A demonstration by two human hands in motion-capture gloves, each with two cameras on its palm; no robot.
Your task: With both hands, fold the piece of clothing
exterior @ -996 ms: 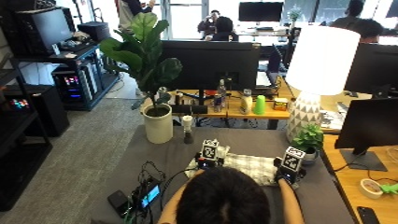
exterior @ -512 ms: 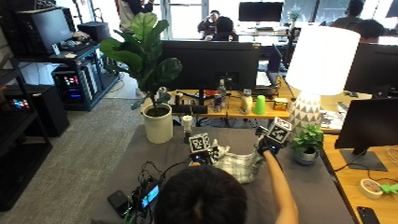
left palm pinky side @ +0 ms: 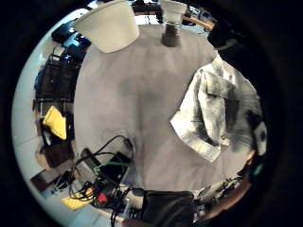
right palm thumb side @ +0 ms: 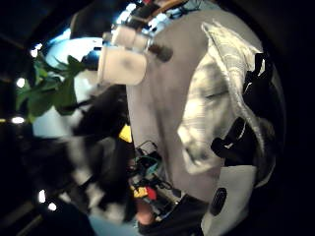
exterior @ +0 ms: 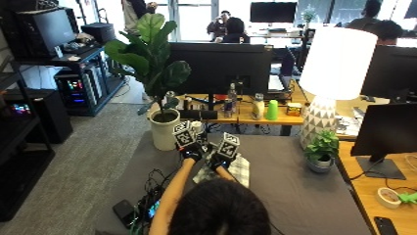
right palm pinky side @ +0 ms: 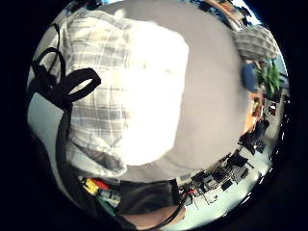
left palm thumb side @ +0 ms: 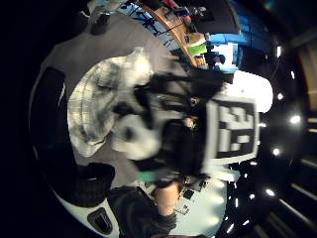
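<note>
Item: white-and-grey checked cloth garment, partly bunched, lying on the grey desk in front of the person.

Hands: left hand and right hand close together over its far edge; whether either grips cloth cannot be told.

Handling: likely mid-fold; keep edges aligned, lay the layer flat, then smooth outward.

A person reaches both gloved hands, left hand and right hand, over a checked shirt on a grey table, near a potted plant at its far edge.
</note>
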